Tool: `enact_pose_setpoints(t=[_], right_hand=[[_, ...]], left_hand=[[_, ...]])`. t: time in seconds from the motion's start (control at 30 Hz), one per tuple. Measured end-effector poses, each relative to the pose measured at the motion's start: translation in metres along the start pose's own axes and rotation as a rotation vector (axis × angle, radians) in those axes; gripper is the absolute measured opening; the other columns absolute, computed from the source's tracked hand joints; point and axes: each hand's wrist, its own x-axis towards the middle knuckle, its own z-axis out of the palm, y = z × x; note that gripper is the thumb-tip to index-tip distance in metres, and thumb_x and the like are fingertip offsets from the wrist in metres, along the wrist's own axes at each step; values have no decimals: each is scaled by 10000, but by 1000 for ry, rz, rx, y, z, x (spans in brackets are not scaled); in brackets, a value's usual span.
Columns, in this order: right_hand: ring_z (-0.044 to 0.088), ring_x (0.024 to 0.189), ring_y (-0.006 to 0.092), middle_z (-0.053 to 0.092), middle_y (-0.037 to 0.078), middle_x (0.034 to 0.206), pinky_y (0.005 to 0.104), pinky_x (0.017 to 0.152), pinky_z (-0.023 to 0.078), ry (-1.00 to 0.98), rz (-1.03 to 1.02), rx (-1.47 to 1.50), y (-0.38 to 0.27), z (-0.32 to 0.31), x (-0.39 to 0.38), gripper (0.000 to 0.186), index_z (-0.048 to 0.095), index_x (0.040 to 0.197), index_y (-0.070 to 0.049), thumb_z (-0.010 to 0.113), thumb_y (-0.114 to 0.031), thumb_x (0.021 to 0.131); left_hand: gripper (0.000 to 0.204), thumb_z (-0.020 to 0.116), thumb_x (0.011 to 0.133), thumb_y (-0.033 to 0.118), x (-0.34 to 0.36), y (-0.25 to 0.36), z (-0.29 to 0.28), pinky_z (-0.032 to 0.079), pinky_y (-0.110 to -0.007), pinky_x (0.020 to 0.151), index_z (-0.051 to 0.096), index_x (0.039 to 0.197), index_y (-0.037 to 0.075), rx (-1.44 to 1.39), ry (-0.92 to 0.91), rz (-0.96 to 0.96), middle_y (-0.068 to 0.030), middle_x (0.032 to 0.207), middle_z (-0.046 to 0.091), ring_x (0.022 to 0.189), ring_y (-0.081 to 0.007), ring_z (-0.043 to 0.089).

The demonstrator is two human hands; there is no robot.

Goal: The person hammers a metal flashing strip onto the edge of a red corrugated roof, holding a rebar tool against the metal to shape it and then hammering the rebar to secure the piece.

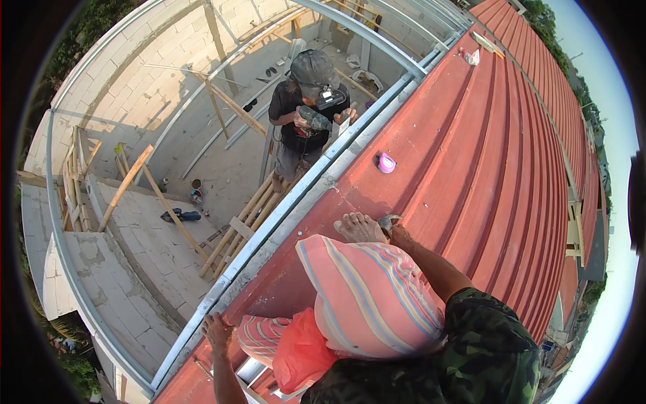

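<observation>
I sit on the red corrugated metal roof (471, 161), legs in pink striped cloth (370, 289). My left hand (217, 331) lies with fingers apart at the roof's edge, beside the long silvery metal beam (249, 252). Next to my bare foot (360, 227), my right hand (402, 237) is closed around a hammer (389, 220), its head showing above the fingers. A pink tape measure (385, 163) rests on the roof beyond the foot. A red plastic bag (303, 353) sits by my lap.
Below the roof edge, a co-worker (313, 77) in a dark cap holds a power drill (315, 120) near the beam, standing on wooden poles (249, 219). Pale block walls (128, 249) and curved metal framing (50, 168) enclose the drop. A small plastic bag (471, 57) lies up the roof.
</observation>
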Motion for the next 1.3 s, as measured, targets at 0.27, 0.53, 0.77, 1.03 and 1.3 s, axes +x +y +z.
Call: enact_pose_setpoints(t=[0.27, 0.53, 0.77, 1.03, 1.3], right_hand=[[536, 1021, 471, 475, 319, 1117, 515, 850, 468, 21, 29, 135, 19, 14, 2, 553, 467, 1139, 120, 641, -253, 770], [537, 886, 487, 437, 321, 1076, 535, 723, 478, 191, -123, 129, 40, 33, -7, 445, 385, 1174, 107, 493, -55, 775], [556, 948, 457, 440, 309, 1129, 454, 786, 514, 78, -112, 84, 33, 13, -14, 541, 347, 1231, 167, 507, -91, 783], [594, 843, 401, 540, 226, 982, 449, 715, 517, -127, -134, 88, 40, -62, 12, 456, 475, 1175, 49, 578, -206, 811], [609, 733, 383, 570, 196, 971, 455, 616, 508, 420, -251, 110, 4, -156, 172, 323, 527, 1097, 22, 578, -150, 828]], left_hand=[[704, 872, 522, 299, 5, 6, 0, 384, -511, 876, 488, 1075, 94, 68, -48, -18, -145, 1112, 456, 1076, -369, 471], [733, 887, 502, 275, 19, 21, -3, 389, -520, 872, 475, 1081, 95, 143, -155, -130, -135, 1119, 460, 1090, -361, 477], [737, 890, 494, 223, 21, 33, -8, 395, -514, 869, 447, 1068, 92, 149, -182, -172, -134, 1114, 459, 1085, -359, 477], [709, 884, 490, 154, 19, 31, -6, 406, -480, 854, 449, 1045, 79, 98, -131, -164, -140, 1092, 460, 1054, -364, 486], [688, 872, 498, 110, 20, 31, -5, 400, -463, 861, 468, 1054, 62, 60, -138, -198, -154, 1103, 467, 1059, -369, 478]])
